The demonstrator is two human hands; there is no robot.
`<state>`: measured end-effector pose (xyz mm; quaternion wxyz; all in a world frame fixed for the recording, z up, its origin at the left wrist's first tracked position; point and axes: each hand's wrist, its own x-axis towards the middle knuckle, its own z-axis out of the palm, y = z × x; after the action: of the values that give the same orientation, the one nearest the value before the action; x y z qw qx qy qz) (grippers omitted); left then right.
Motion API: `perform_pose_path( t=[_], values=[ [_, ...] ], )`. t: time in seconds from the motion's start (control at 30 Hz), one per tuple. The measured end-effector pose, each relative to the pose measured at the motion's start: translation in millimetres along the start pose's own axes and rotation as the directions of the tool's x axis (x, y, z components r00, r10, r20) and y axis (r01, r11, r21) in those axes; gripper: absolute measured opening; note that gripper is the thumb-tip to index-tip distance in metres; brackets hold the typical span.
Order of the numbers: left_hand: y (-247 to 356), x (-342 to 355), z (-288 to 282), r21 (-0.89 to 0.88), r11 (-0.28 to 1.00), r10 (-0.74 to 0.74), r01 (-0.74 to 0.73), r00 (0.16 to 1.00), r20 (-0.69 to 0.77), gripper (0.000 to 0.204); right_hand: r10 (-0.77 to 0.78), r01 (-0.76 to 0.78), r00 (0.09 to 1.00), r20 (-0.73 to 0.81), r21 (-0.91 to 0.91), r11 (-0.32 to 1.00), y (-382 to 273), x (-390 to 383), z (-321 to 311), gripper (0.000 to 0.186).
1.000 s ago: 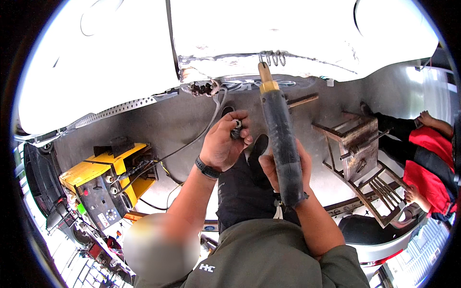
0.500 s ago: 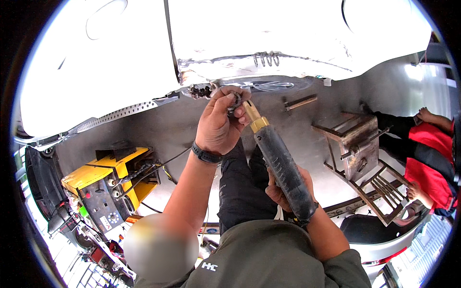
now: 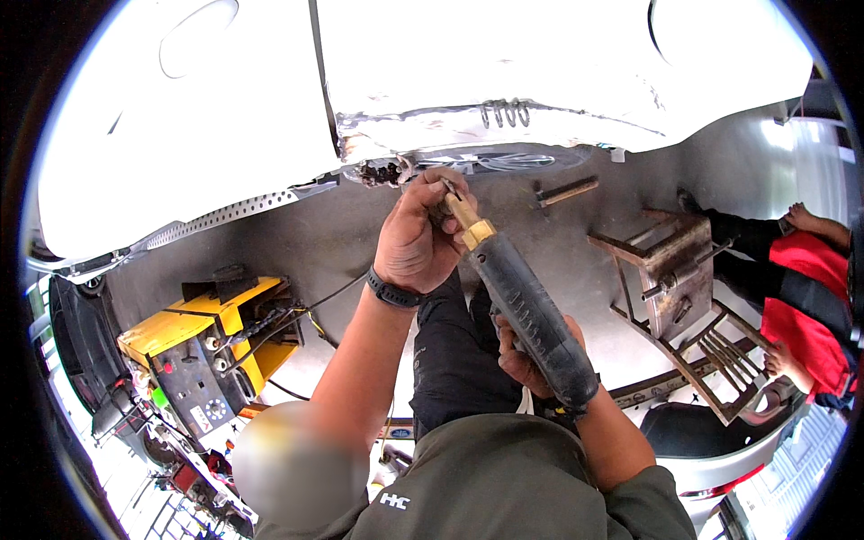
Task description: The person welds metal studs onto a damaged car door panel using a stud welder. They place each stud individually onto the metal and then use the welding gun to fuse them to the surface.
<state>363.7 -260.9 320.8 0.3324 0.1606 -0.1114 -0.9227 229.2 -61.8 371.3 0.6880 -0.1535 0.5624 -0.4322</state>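
Note:
My right hand (image 3: 524,367) grips a black cylindrical welding gun (image 3: 538,315), which slants up and left to its brass tip (image 3: 464,216). At that tip, my left hand (image 3: 416,236) is pinched on a small metal ring (image 3: 449,185), partly hidden by the fingers. Just beyond is the lower edge of a white car body (image 3: 576,54), overexposed. A row of several wavy metal rings (image 3: 506,113) stands on its scraped sill. Left of my fingertips, the sill shows dark, torn metal (image 3: 382,172).
A yellow welding machine (image 3: 171,326) with cables stands at left. On the floor lies a hammer (image 3: 567,192). To the right are a rusty metal stand (image 3: 679,270) and a person in red and black (image 3: 796,297). Another car's bumper (image 3: 720,468) is at lower right.
My left fingers have brought the ring from beside the brass tip onto its end. The gun has shifted slightly to the right and down.

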Motion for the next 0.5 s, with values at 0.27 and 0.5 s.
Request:
perform_pose_path(
  t=[0.27, 0.5],
  values=[
    [6, 13, 27, 0.267, 0.963, 0.042, 0.04, 0.955, -0.294, 0.029, 0.014, 0.026, 0.993, -0.118, 0.328, 0.944, -6, 24, 10, 0.032],
    [14, 41, 13, 0.159, 0.986, 0.004, 0.046, 0.955, -0.297, 0.021, 0.102, -0.027, 0.978, -0.181, 0.374, 0.927, -25, 43, 16, 0.035]
  ],
)
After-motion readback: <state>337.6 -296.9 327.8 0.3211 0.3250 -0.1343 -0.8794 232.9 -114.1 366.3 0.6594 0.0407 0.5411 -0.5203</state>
